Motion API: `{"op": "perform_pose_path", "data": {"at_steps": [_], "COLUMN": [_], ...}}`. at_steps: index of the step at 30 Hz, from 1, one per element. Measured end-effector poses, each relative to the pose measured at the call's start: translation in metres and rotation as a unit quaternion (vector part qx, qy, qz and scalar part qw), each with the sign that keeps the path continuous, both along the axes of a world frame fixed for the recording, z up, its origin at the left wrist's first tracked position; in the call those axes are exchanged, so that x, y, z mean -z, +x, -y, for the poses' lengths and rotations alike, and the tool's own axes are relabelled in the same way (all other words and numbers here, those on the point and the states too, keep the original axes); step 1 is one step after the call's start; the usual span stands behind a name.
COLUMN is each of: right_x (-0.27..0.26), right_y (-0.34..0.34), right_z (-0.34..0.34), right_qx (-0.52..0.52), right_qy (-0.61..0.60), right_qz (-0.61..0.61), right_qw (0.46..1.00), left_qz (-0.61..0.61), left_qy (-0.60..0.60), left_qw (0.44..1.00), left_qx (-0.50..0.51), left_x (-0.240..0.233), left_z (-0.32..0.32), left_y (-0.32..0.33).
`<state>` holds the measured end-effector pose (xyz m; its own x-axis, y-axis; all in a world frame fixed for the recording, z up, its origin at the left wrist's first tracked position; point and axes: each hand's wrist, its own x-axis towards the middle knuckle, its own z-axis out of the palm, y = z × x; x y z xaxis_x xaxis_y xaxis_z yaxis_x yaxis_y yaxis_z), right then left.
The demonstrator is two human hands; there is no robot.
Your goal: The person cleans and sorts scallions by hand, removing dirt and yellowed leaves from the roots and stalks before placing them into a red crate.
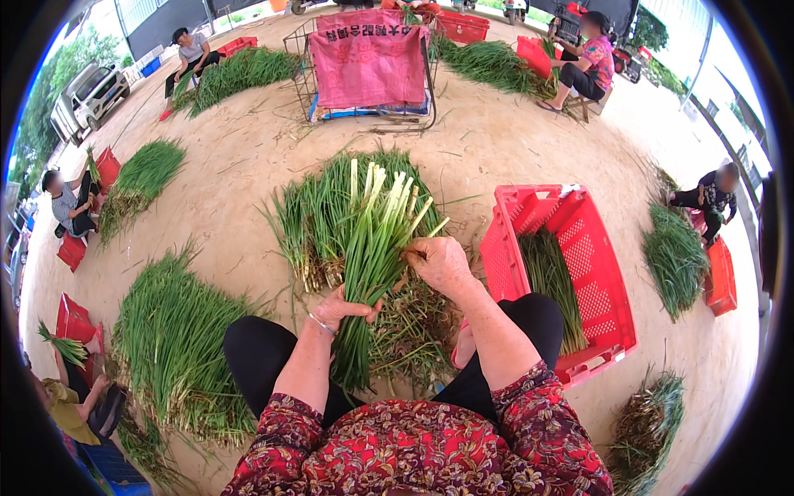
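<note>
A bunch of long flat green leaves with pale stem ends, likely garlic chives [374,248], is upright before me, pale ends away from me. Around its lower part my left hand [343,308], with a bracelet at the wrist, is closed. At the bunch's right edge my right hand [437,263] pinches with thumb and fingers near a few stalks that lean out. Exactly what lies between those fingertips is partly hidden. Beyond the bunch, a pile of untrimmed chives [313,211] rests on the ground. Dry leaf litter [412,335] lies below my hands.
A red plastic crate [595,260] with chives [549,279] inside stands by my right knee. To my left is a large chive heap [173,335]. A wire-frame cart [304,62] draped with a pink sack [372,68] stands ahead. Several people sit around with chives and crates.
</note>
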<state>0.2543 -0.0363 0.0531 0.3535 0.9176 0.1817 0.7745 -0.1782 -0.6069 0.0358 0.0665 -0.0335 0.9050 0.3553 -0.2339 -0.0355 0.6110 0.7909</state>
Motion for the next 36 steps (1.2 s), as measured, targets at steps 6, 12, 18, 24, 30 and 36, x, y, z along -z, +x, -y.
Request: {"op": "perform_pose_path", "data": {"at_steps": [6, 12, 18, 24, 30, 36], "right_x": [0.007, -0.029, 0.012, 0.018, -0.003, -0.018], "right_y": [0.007, 0.011, 0.008, 0.011, 0.028, 0.021], "right_z": [0.007, 0.015, -0.014, -0.008, 0.007, 0.01], "right_qx": [-0.173, -0.199, -0.01, -0.048, -0.11, -0.092], "right_qy": [0.065, 0.003, 0.016, 0.028, 0.037, -0.018], "right_qz": [-0.358, -0.439, 0.001, -0.025, -0.297, -0.412], "right_qw": [0.915, 0.876, 1.0, 0.998, 0.948, 0.906], "left_qz": [0.022, 0.026, -0.003, 0.027, 0.075, 0.055], "left_qy": [-0.058, -0.02, 0.038, 0.009, -0.04, 0.013], "left_qw": [0.998, 0.999, 0.997, 0.999, 0.996, 0.998], "left_qx": [0.008, -0.004, 0.06, 0.032, 0.017, -0.004], "left_x": [0.0, 0.01, 0.003, 0.006, -0.001, -0.007], "left_z": [0.004, -0.001, 0.004, 0.003, 0.004, 0.005], "left_y": [0.001, 0.003, 0.008, 0.004, 0.008, 0.008]}}
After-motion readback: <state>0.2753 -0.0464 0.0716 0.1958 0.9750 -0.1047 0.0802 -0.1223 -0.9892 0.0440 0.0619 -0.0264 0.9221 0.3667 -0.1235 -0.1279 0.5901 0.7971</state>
